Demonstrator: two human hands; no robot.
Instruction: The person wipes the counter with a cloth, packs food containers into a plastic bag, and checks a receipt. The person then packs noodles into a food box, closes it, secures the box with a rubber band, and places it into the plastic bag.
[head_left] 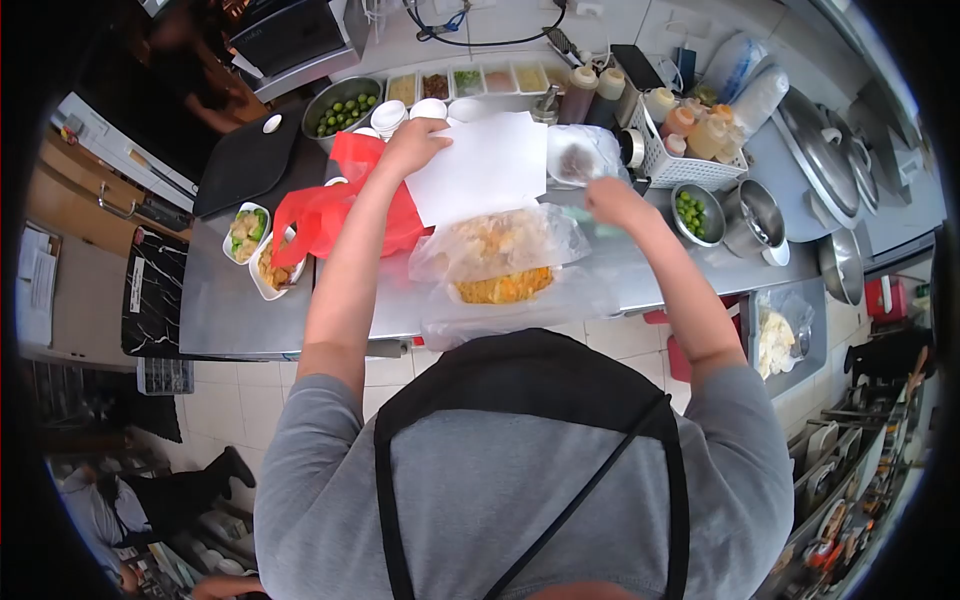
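Observation:
My left hand (415, 147) grips the upper left edge of a white sheet of paper (480, 165), its fingers closed over it. The sheet lies partly behind a clear plastic bag (565, 237). Yellow-orange food (505, 287), which looks like rice or noodles, sits in that bag near the counter's front edge. To the right of the sheet, my right hand (615, 203) is closed like a fist; whatever its fingers hold, if anything, is hidden. Just beyond it lies a clear-wrapped container (582, 157) with something dark inside. A red plastic bag (345, 215) spreads beside my left forearm.
Two white containers of food (247, 235) stand at the left. A bowl of green limes (345, 112), white tubs (388, 117) and a row of topping trays (465, 82) line the back. A white basket of sauce bottles (695, 165) and metal bowls (752, 215) stand at right.

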